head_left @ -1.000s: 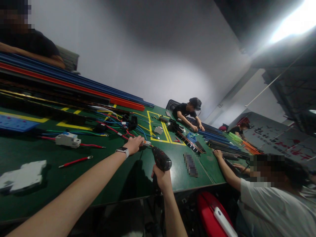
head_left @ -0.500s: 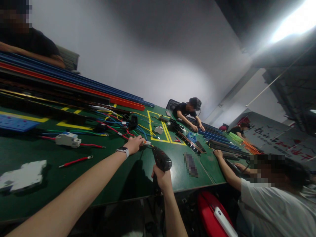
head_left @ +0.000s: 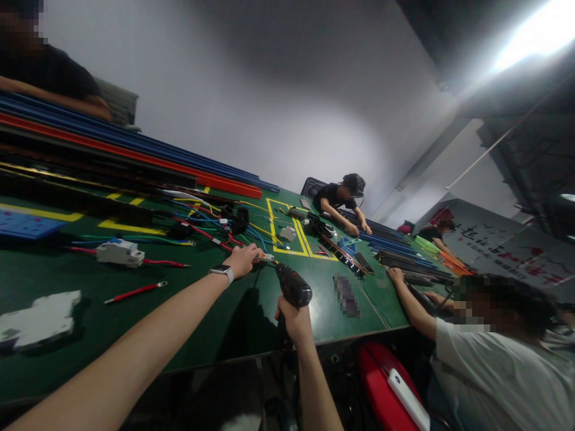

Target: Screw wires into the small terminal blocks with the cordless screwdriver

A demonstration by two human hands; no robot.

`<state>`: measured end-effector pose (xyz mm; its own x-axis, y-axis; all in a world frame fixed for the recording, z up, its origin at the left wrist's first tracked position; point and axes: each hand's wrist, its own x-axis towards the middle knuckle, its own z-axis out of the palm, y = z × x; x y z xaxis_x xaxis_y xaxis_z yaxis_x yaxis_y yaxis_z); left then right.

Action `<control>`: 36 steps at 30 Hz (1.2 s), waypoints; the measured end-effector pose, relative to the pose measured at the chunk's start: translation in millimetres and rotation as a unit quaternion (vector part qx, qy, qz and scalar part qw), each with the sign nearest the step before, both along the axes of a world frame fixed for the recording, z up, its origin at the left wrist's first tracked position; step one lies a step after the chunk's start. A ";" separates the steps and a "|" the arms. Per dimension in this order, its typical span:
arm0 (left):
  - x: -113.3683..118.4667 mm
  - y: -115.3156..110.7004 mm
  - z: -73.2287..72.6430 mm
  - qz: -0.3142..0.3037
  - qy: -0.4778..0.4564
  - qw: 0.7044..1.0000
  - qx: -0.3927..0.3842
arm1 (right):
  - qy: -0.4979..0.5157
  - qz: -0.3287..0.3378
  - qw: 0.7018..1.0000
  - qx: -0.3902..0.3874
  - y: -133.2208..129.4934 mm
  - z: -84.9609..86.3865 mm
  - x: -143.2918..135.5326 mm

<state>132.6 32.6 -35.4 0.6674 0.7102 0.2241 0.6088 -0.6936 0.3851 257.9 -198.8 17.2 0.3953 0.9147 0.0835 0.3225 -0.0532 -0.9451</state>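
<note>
My right hand (head_left: 294,323) is wrapped round the grip of a black cordless drill (head_left: 294,286), whose nose points forward and left. The bit's tip reaches a small white and orange circuit breaker (head_left: 266,257); whether it sits in a screw I cannot tell. With closed fingers, my left hand (head_left: 242,261) grips that breaker and steadies it on the green table. Part of the breaker is hidden under the fingers. Red, blue, green and yellow wires (head_left: 215,230) run to a black part (head_left: 241,220) just beyond my left hand.
Left of my arm lie a wired white breaker (head_left: 117,254), a short red cable (head_left: 137,291) and a larger white breaker (head_left: 40,320). Blue and orange rails (head_left: 229,184) line the far edge. A co-worker (head_left: 498,353) sits at right, near a red stool (head_left: 386,383).
Both hands and the drill hold nearly the same place. The whole view has shifted very slightly.
</note>
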 end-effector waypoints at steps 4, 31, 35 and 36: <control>0.2 -0.2 -0.1 0.000 -0.001 1.000 0.001 | 0.006 0.003 1.000 -0.001 0.8 -2.4 1.3; -1.3 -3.2 3.6 0.004 -0.002 1.000 0.002 | 0.015 0.008 1.000 0.006 0.1 -5.1 1.2; 0.4 -0.3 -0.5 0.002 -0.001 1.000 0.005 | 0.006 0.004 1.000 -0.001 0.8 -7.8 3.1; 0.9 0.6 -1.8 0.002 -0.001 1.000 0.008 | 0.006 0.003 1.000 -0.003 1.1 -8.3 3.4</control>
<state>133.5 33.3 -37.1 0.6636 0.7094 0.2373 0.6107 -0.6970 0.3759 261.3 -197.7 8.9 0.3916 0.9172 0.0730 0.3115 -0.0574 -0.9485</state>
